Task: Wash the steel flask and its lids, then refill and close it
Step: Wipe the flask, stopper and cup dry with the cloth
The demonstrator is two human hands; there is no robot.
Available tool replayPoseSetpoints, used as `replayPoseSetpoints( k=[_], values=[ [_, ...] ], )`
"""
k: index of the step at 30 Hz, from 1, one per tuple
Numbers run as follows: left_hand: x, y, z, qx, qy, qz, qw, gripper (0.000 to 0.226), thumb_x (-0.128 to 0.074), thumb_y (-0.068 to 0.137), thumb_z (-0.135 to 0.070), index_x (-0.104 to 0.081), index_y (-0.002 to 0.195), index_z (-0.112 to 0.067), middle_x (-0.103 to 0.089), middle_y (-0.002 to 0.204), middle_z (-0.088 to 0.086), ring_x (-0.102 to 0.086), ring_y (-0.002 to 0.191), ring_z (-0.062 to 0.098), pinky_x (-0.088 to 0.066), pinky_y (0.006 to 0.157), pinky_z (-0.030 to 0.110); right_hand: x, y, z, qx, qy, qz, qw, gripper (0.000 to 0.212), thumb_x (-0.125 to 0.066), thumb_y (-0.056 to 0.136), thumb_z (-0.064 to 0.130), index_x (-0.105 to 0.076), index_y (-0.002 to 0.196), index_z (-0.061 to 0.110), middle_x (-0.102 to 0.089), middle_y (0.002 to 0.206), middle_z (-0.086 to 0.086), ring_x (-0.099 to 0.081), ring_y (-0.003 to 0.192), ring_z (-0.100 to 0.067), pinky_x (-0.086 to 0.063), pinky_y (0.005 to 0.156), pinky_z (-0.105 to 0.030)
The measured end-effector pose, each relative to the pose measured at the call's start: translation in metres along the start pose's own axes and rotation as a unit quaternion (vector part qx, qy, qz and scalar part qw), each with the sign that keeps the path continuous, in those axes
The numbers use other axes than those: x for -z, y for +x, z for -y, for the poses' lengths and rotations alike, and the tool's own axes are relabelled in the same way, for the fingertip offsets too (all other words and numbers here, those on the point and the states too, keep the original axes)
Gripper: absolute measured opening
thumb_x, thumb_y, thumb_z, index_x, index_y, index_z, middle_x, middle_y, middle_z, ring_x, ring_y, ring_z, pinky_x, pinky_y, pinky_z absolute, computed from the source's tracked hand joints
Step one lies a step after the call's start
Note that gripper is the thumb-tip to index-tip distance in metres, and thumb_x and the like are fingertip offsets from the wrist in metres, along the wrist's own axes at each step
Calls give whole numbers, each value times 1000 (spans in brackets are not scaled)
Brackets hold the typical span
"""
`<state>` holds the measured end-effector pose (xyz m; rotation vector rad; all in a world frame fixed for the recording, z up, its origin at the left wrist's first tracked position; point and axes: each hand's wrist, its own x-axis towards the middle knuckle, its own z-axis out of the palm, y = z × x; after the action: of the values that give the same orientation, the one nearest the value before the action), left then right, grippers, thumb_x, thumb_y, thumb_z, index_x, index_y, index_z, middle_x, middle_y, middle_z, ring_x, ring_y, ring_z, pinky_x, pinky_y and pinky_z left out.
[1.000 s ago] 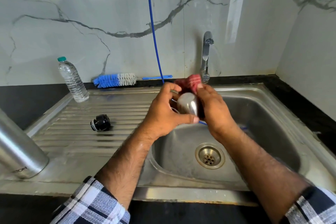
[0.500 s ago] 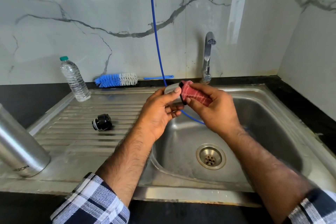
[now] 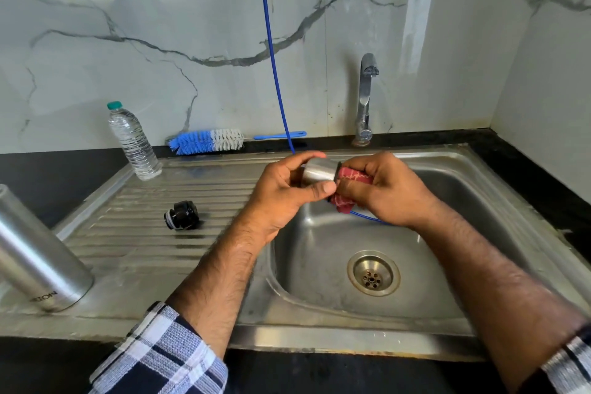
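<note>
We held the shiny steel cup lid (image 3: 318, 172) in our left hand (image 3: 281, 198) while our right hand (image 3: 383, 192) gripped the red cloth (image 3: 350, 184) inside it, wiping; rinsing probably came next.

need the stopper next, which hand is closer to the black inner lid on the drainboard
Left. The left hand, holding the steel cap, is just right of the black inner lid; the right hand, gripping the red cloth, is farther right over the basin.
</note>
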<state>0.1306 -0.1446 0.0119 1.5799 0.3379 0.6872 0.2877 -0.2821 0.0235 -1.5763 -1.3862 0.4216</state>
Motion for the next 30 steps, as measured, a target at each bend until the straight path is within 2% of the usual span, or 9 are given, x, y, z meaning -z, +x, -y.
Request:
replayPoseSetpoints(
  k=[2,5,8,11,13,16,20,25,30],
  values=[
    [2,0,1,-32,40,37,998,64,-87,75,5,-68,133,-13,-76,119,11,-70,103,17,-59,94,32,1,0,-4,-110,190,8,976,13,-64,100,7,-74,96,0,-74,75,-17,-60,52,-15,-43,46,-22],
    [4,2,-2,-94,44,86,991,70,-89,73,4,-64,136,-14,-72,126,15,-68,110,22,-59,99,40,3,-2,-1,-220,486,39,845,36,-62,92,13,-62,120,-10,-66,85,-23,-53,49,-13,-37,37,-15],
    [1,3,-1,-110,18,63,992,68,-85,74,2,-62,137,-10,-74,119,11,-67,107,20,-59,96,33,1,-3,1,-204,524,56,825,43,-62,93,18,-61,125,-9,-66,89,-23,-56,53,-15,-41,41,-16],
    [3,4,1,-49,-14,12,999,58,-82,78,-9,-66,134,-9,-76,113,11,-69,100,21,-58,82,30,2,-1,-1,-119,371,73,918,33,-69,98,20,-71,125,2,-71,99,-25,-65,76,-22,-52,65,-26],
    [3,4,2,2,12,-3,1000,42,-81,82,-25,-73,121,-14,-78,103,12,-70,85,25,-49,67,32,4,0,-8,-13,126,25,992,30,-76,96,14,-75,126,12,-72,108,-21,-66,95,-20,-51,86,-29],
    [-3,5,1,123,10,2,992,45,-79,84,-53,-78,104,-12,-78,90,20,-69,64,24,-43,62,32,-8,4,-14,145,-173,-114,968,45,-83,79,-2,-79,120,16,-63,106,-4,-62,95,-15,-51,85,-25],
    [2,5,-2,243,-6,-17,970,58,-70,83,-65,-76,99,-10,-73,87,24,-65,60,23,-43,58,29,-23,8,-17,164,-216,-169,947,40,-87,75,6,-75,112,18,-72,104,3,-68,91,-16,-53,82,-25],
    [8,7,7,34,-14,20,999,59,-93,72,-12,-70,126,-16,-76,105,11,-68,88,20,-57,75,30,-29,13,-19,-57,131,-164,976,9,-77,94,7,-72,102,9,-76,77,-9,-73,63,-21,-55,56,-27],
    [11,7,5,-116,100,67,986,74,-93,69,-6,-66,136,-23,-74,124,6,-69,111,25,-57,98,43,-20,7,-3,-278,498,-28,821,16,-57,102,13,-66,108,1,-61,68,-9,-51,43,-8,-40,35,-16]
  ],
)
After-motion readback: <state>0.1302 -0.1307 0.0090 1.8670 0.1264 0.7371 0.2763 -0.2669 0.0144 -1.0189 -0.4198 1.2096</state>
